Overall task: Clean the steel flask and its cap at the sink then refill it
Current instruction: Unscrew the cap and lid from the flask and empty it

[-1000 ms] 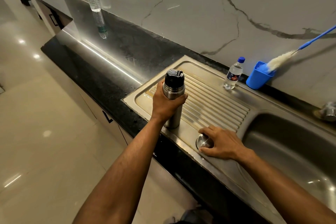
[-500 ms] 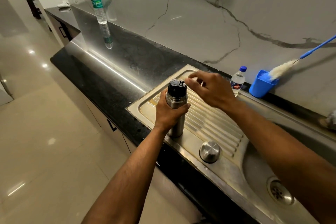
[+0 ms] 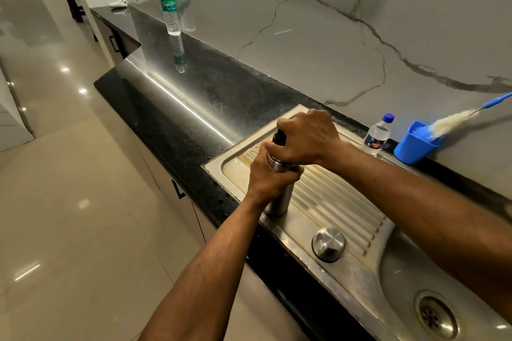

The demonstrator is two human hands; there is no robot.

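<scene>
At frame centre, upright on the sink drainboard (image 3: 332,202): steel flask (image 3: 279,199), left hand (image 3: 270,174) gripping its body, right hand (image 3: 307,138) clamped over its black stopper (image 3: 278,137). Steel cap (image 3: 329,243) lower right, apart.

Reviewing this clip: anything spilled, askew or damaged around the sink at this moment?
Nothing stands out. The steel flask stands upright on the drainboard, left hand round its body, right hand on its black stopper. The steel cap sits dome-up nearby. No spill visible.
</scene>
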